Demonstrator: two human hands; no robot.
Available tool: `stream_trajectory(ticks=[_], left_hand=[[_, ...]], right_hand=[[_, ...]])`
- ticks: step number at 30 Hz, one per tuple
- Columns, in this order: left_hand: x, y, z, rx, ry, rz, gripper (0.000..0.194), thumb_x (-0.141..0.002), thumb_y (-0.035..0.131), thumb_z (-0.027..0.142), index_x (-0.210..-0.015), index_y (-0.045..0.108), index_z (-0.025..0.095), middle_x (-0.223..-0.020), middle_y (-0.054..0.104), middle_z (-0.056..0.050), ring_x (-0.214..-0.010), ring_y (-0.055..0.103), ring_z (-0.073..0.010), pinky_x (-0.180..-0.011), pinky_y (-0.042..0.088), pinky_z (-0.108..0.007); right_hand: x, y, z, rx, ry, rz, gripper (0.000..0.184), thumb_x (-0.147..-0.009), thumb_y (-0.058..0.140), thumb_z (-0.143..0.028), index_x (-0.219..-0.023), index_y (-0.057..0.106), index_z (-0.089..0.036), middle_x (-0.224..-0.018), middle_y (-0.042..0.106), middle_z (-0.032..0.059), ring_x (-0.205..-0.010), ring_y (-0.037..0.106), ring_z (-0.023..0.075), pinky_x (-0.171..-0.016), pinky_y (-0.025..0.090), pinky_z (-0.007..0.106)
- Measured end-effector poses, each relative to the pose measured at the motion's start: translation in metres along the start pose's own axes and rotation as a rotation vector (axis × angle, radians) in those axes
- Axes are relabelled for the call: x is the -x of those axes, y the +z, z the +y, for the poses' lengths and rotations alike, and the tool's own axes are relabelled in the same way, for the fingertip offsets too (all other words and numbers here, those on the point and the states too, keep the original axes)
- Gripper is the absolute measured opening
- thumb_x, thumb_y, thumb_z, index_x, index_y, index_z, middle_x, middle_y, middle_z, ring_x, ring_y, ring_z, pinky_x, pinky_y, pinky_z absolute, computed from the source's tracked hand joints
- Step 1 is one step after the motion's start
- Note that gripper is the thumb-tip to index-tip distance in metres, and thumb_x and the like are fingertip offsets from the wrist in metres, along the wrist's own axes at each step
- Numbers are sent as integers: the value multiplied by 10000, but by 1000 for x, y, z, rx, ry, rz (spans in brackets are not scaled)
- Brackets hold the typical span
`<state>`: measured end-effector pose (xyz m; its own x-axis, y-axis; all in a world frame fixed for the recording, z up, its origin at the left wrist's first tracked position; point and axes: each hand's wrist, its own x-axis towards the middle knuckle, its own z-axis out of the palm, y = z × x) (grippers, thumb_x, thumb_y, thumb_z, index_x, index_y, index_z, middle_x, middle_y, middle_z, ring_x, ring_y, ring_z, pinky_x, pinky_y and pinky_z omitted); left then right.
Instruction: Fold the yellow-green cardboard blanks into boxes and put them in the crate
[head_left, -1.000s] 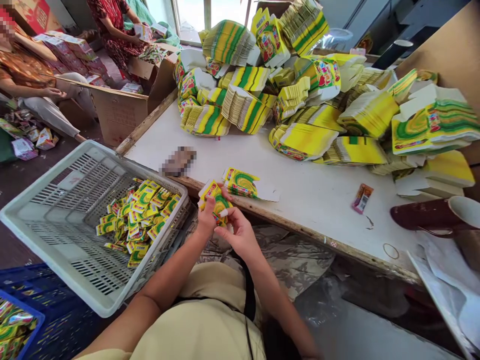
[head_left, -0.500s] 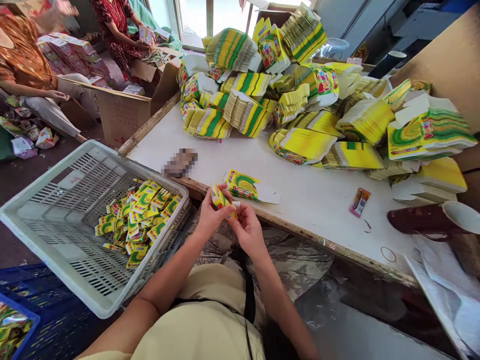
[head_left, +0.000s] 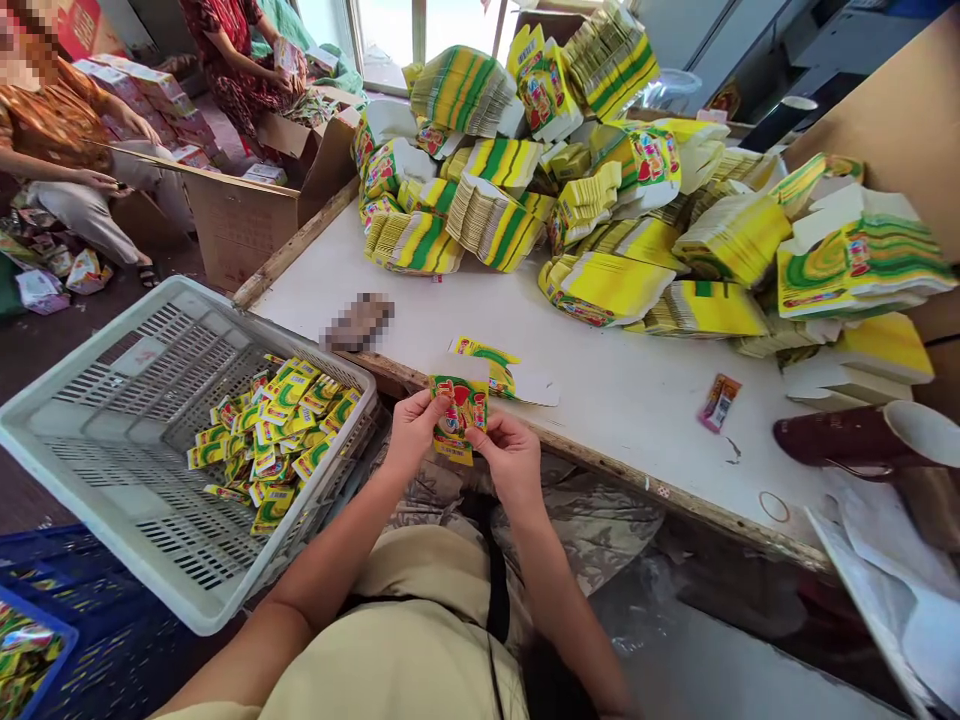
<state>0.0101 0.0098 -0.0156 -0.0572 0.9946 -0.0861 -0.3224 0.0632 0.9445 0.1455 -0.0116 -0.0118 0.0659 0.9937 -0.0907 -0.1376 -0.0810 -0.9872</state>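
Between my two hands, at the table's near edge, is a small yellow and green printed carton (head_left: pixel 460 412) with a white flap up at its top. My left hand (head_left: pixel 415 428) pinches its left side, thumb on the printed face. On the lower right side, my right hand (head_left: pixel 508 455) grips it between thumb and fingers. Just behind it on the table lie flat carton blanks (head_left: pixel 501 368), partly covered by the held one. To my left, a pale plastic crate (head_left: pixel 150 425) holds a heap of yellow cartons (head_left: pixel 279 430).
Stacked carton blanks (head_left: pixel 495 225) cover the back of the white table (head_left: pixel 420 310). A dark mug (head_left: pixel 832 440), a small wrapped packet (head_left: pixel 718 402) and a rubber band (head_left: pixel 774 507) lie to the right. Two people sit at the far left beside an open cardboard box (head_left: pixel 244 225).
The carton in my hands has turned from an edge-on tilt to show its broad printed face, top flap raised. My hands have moved slightly apart. A person at the left has lowered an arm.
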Motion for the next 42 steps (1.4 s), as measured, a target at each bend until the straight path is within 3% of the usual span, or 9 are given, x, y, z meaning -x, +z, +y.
stream_trajectory(ticks=[6, 12, 14, 17, 21, 24, 33, 39, 42], left_hand=[[0, -20, 49, -67, 196, -172, 676, -825, 581, 657, -1334, 562, 212, -1235, 668, -127, -1137, 616, -260, -946, 482, -358], [9, -17, 66, -691, 158, -528, 1004, -490, 917, 435, -1380, 497, 238, -1348, 593, -139, -1222, 563, -357, -1006, 459, -456], [13, -10, 54, -796, 141, -527, 874, -584, 869, 361, -1364, 495, 239, -1279, 632, -117, -1135, 615, -337, -953, 493, -449], [14, -4, 41, -879, 197, -459, 771, -687, 770, 264, -1386, 444, 242, -1278, 621, -104, -1116, 621, -313, -940, 500, -425], [12, -2, 36, -925, 336, -510, 902, -697, 722, 202, -1482, 285, 275, -1354, 552, -102, -1176, 587, -297, -973, 484, -399], [12, -1, 32, -971, 393, -534, 879, -691, 689, 166, -1464, 290, 292, -1299, 557, -93, -1092, 615, -274, -905, 505, -367], [11, -3, 19, -859, 283, -493, 697, -641, 681, 153, -1278, 405, 229, -1021, 619, -52, -819, 642, -233, -745, 511, -339], [12, -2, 19, -919, 459, -329, 697, -613, 702, 139, -1248, 419, 192, -1233, 508, -147, -1145, 537, -318, -939, 470, -455], [14, -5, 28, -1029, 473, -264, 609, -640, 689, 136, -1208, 478, 197, -1189, 553, -125, -1136, 543, -307, -949, 475, -454]], right_hand=[[7, -33, -28, 615, -503, 3, 65, -835, 687, -278, -779, 719, -287, -790, 721, 13, -783, 600, 220, -777, 481, 401], [15, -37, -36, 850, -821, -151, 265, -894, 605, -166, -943, 715, -402, -1004, 746, -41, -1074, 611, 226, -1133, 292, 513], [16, -33, -30, 787, -784, -1, 280, -850, 681, -238, -1090, 674, -382, -1288, 645, 1, -1290, 493, 280, -1167, 229, 568], [15, -27, -20, 490, -534, 176, 655, -812, 708, -423, -1402, 453, -296, -1551, 373, 96, -1443, 307, 329, -1149, 272, 591], [10, -18, -12, -39, -29, -111, 559, -891, 530, -544, -1374, 498, -263, -1352, 604, 97, -1246, 568, 268, -1024, 485, 456], [7, -13, -7, -166, 159, -174, 481, -833, 599, -538, -1222, 632, -257, -1188, 706, 72, -1114, 648, 271, -927, 554, 416], [20, -14, -1, 139, -142, -177, 528, -847, 667, -378, -1353, 563, -269, -1324, 639, 60, -1159, 627, 261, -1027, 491, 433], [15, -10, 5, 220, -347, 17, 318, -878, 622, -237, -1182, 686, -304, -1158, 722, 45, -1050, 684, 238, -941, 552, 413], [8, -13, 4, 315, -455, 48, 356, -900, 595, -238, -1247, 647, -297, -1318, 648, 65, -1205, 620, 253, -1013, 513, 446]])
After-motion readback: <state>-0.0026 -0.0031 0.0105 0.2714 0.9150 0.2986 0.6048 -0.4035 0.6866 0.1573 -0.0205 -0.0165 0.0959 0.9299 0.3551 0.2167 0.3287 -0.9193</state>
